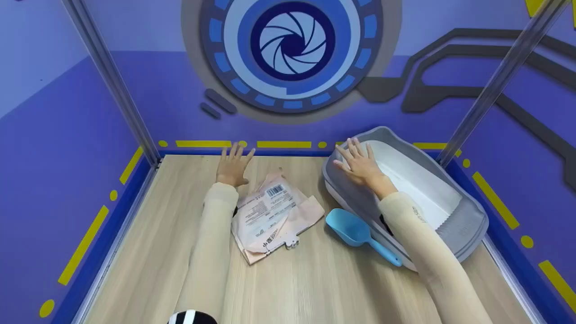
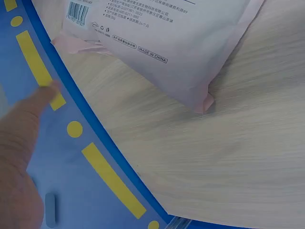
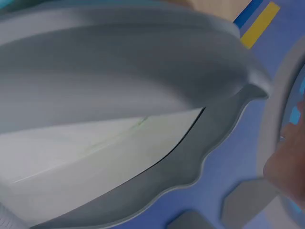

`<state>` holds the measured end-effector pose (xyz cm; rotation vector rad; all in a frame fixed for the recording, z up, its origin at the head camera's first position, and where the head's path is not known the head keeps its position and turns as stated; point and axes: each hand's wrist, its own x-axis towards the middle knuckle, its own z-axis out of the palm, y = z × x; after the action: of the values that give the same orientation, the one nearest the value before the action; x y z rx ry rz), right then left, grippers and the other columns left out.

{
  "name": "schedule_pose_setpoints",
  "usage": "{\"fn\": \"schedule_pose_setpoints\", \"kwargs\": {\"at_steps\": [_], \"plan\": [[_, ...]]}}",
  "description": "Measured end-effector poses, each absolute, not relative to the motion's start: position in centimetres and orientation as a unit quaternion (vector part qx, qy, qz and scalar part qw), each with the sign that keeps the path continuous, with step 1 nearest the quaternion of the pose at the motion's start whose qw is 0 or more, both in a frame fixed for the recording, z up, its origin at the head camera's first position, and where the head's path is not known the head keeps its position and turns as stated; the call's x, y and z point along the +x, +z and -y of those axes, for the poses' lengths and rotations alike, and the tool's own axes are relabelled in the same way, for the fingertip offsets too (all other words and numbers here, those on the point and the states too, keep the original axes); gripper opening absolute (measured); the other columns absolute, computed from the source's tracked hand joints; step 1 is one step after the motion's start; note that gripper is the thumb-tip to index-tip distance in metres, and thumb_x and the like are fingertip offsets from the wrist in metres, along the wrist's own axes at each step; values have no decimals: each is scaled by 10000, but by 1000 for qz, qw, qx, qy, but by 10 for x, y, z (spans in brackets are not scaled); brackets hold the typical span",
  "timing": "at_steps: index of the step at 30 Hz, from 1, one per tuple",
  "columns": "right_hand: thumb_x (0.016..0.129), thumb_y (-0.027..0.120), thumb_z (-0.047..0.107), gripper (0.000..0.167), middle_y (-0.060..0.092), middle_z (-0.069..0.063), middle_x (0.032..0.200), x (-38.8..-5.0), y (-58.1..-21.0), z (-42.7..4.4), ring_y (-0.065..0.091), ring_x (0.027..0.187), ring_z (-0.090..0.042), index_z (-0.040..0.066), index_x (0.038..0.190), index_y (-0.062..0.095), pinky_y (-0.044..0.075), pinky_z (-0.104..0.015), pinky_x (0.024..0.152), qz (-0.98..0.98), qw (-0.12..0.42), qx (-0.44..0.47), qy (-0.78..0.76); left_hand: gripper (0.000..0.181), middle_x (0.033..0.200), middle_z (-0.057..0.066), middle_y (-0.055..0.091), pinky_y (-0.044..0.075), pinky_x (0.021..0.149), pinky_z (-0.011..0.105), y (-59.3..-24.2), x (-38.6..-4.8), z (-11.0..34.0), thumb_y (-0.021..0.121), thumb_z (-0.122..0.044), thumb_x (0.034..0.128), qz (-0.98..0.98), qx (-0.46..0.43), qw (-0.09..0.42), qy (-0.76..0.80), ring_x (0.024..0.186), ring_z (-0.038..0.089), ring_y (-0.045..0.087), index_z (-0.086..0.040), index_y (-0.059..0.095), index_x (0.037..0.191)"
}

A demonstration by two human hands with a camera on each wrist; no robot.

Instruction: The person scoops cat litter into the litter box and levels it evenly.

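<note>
My left hand (image 1: 232,167) is raised beside a pink printed bag (image 1: 265,211), fingers spread and holding nothing. The bag lies on the wooden table, crumpled, with a barcode on its face and a pale clip (image 1: 292,241) at its near edge. In the left wrist view, the bag (image 2: 157,52) is apart from my thumb (image 2: 28,119). Spread fingers also show on my right hand (image 1: 360,168), over the grey rim of a litter box (image 1: 468,229) with a white inside; it grips nothing. A blue scoop (image 1: 353,228) lies against the box's near side.
Purple-blue printed walls (image 1: 153,90) enclose the table (image 1: 288,288) at the back and both sides. Metal posts (image 1: 112,76) stand at the back corners. The litter box fills the table's right side, close to the back wall. A black-and-white striped cuff (image 1: 192,317) shows at the bottom.
</note>
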<state>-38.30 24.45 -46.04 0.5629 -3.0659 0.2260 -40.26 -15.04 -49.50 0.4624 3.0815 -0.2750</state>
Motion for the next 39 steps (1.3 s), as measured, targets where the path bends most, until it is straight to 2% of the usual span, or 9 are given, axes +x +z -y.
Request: {"fn": "schedule_pose_setpoints", "kwargs": {"at_steps": [4, 7, 10, 15, 21, 25, 31, 35, 39], "plan": [[1085, 363, 456, 608, 124, -239, 1691, -380, -461, -230, 46, 1593, -410, 128, 1595, 325, -24, -644, 1238, 976, 13, 209, 61, 951, 1690, 187, 220, 126, 1266, 570, -497, -403, 151, 773, -388, 884, -984, 141, 50, -96, 1585, 380, 161, -206, 215, 1633], [1080, 385, 439, 582, 169, -245, 1683, -374, -468, -219, 68, 1590, -416, 104, 1556, 405, 2, -645, 1240, 970, 21, 235, 59, 850, 1627, 197, 365, 210, 1244, 566, -504, -400, 157, 772, -330, 885, -984, 141, 64, -90, 1535, 391, 290, -171, 326, 1591], [1071, 435, 403, 533, 234, -274, 1657, -366, -477, -208, 115, 1576, -446, 58, 1469, 520, 49, -652, 1238, 961, 42, 265, 70, 778, 1528, 218, 491, 302, 1191, 572, -511, -392, 167, 776, -303, 873, -985, 147, 63, -61, 1448, 411, 408, -122, 415, 1539], [1009, 602, 282, 383, 408, -317, 1551, -350, -497, -196, 284, 1499, -504, 0, 1257, 676, 198, -667, 1203, 932, 105, 332, 103, 693, 1463, 260, 537, 333, 1160, 596, -527, -370, 186, 769, -256, 887, -985, 146, 70, 54, 1390, 442, 464, -38, 485, 1481], [950, 693, 192, 242, 556, -253, 1419, -333, -527, -182, 464, 1364, -454, 51, 1143, 724, 375, -598, 1120, 898, 158, 405, 69, 590, 1343, 265, 614, 394, 1103, 588, -554, -344, 194, 798, -222, 857, -980, 149, 66, 115, 1275, 437, 551, 9, 594, 1361], [928, 718, 170, 155, 637, -146, 1251, -320, -546, -176, 565, 1186, -346, 99, 1064, 739, 469, -511, 987, 882, 180, 435, 37, 580, 1254, 246, 634, 446, 1028, 597, -571, -332, 190, 830, -254, 825, -980, 166, 38, 106, 1190, 422, 582, 5, 627, 1302], [931, 690, 166, 96, 672, -62, 852, -296, -571, -164, 640, 797, -253, 107, 868, 732, 531, -416, 701, 892, 121, 430, 72, 579, 1258, 260, 602, 465, 983, 617, -581, -310, 175, 850, -224, 807, -986, 146, 5, 78, 1192, 435, 570, 32, 610, 1267], [958, 657, 179, 166, 698, -73, 810, -284, -585, -157, 661, 735, -241, 81, 852, 738, 528, -403, 631, 910, 44, 398, 109, 443, 1194, 263, 626, 459, 977, 628, -581, -290, 162, 817, -151, 817, -984, 167, -9, 61, 1145, 430, 593, 55, 656, 1175], [976, 635, 165, 188, 719, -73, 811, -280, -595, -150, 597, 683, -154, 35, 898, 746, 505, -356, 619, 917, -23, 357, 175, 240, 1016, 210, 685, 466, 935, 633, -584, -271, 149, 791, -120, 813, -970, 235, -8, 57, 982, 388, 640, 2, 725, 1009]]}}
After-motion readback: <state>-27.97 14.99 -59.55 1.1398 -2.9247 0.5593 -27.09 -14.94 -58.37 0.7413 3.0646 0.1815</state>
